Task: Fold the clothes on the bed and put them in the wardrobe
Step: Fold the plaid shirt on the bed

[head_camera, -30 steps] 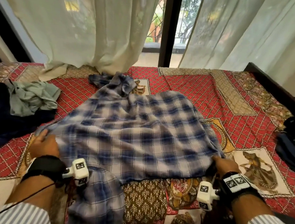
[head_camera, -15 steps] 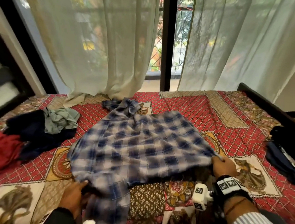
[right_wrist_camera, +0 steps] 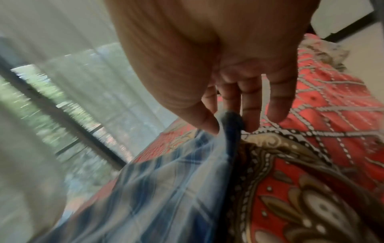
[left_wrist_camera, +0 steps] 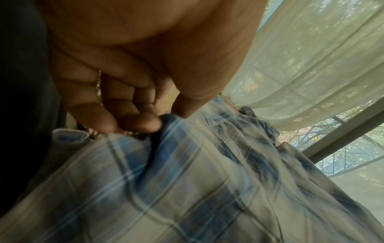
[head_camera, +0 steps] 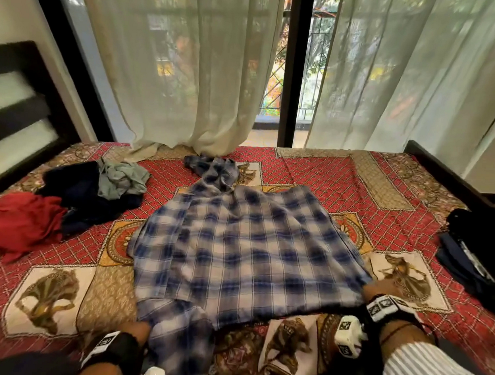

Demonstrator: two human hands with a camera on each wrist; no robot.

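Note:
A blue and white plaid shirt lies spread on the patterned red bedspread, collar toward the window. My left hand sits at the shirt's near left part, where cloth hangs over the bed's front edge; in the left wrist view the left hand pinches a fold of the plaid shirt between thumb and fingers. My right hand holds the near right corner; in the right wrist view the right hand pinches the plaid shirt's edge just above the bedspread.
On the bed's left lie a red garment, a dark navy garment and a crumpled grey-green one. Dark clothes rest at the right edge. Sheer curtains hang behind the bed; a dark headboard stands at left.
My left hand has drawn back toward me and to the right along the shirt's left side, folding that side inward. My right hand keeps its grip on the right corner. My head has risen.

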